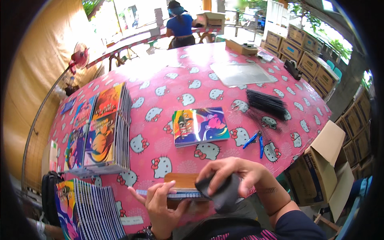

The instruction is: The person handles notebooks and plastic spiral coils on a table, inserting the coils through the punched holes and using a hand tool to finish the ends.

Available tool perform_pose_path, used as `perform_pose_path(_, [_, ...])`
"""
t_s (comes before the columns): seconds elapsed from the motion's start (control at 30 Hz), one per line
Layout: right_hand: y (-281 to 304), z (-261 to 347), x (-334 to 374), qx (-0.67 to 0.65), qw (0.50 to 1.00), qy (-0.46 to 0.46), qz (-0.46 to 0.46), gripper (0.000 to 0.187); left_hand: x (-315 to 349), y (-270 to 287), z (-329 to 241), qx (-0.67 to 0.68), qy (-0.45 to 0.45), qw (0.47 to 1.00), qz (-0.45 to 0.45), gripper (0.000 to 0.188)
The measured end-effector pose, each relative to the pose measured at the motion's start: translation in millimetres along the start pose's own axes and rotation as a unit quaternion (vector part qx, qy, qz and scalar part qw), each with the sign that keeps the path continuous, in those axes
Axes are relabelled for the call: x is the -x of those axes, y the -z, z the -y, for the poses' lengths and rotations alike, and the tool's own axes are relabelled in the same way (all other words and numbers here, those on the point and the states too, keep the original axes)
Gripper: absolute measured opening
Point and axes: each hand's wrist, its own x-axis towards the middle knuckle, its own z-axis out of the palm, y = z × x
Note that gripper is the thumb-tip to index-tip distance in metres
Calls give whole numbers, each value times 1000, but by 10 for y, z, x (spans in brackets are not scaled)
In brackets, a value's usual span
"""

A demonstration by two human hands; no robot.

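At the near edge of the table, my left hand (162, 202) grips a notebook (186, 195) held edge-on, its row of blue-and-white binding edge facing up. My right hand (230, 174) is closed around a dark grey, cloth-like piece (225, 196), which touches the right end of the notebook; blur hides its exact kind. A brown wooden board (182, 179) shows just beyond the notebook. Farther in, a small pile of colourful notebooks (201, 126) lies flat. Blue-handled pliers (256, 143) rest to its right, beside loose black spiral wires (266, 105).
Tall notebook stacks (106, 138) stand at the left, with another row (90, 210) nearer me. A clear plastic sheet (242, 75) and a tape dispenser (293, 70) lie at the far right. An open carton (316, 172) borders the table's right side. A person in blue (181, 26) works beyond.
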Motion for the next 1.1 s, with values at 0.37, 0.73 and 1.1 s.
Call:
perform_pose_path(0.37, [-27, -298, -115, 267, 943, -161, -119, 46, 223, -374, 378, 302, 129, 914, -240, 115])
perform_pose_path(0.73, [-69, -261, -304, -5, 996, -29, -82, 45, 274, -416, 456, 431, 193, 858, -200, 74])
perform_pose_path(1.1, [8, -275, -549, 313, 936, -145, -71, 45, 236, -419, 425, 413, 190, 868, -200, 61])
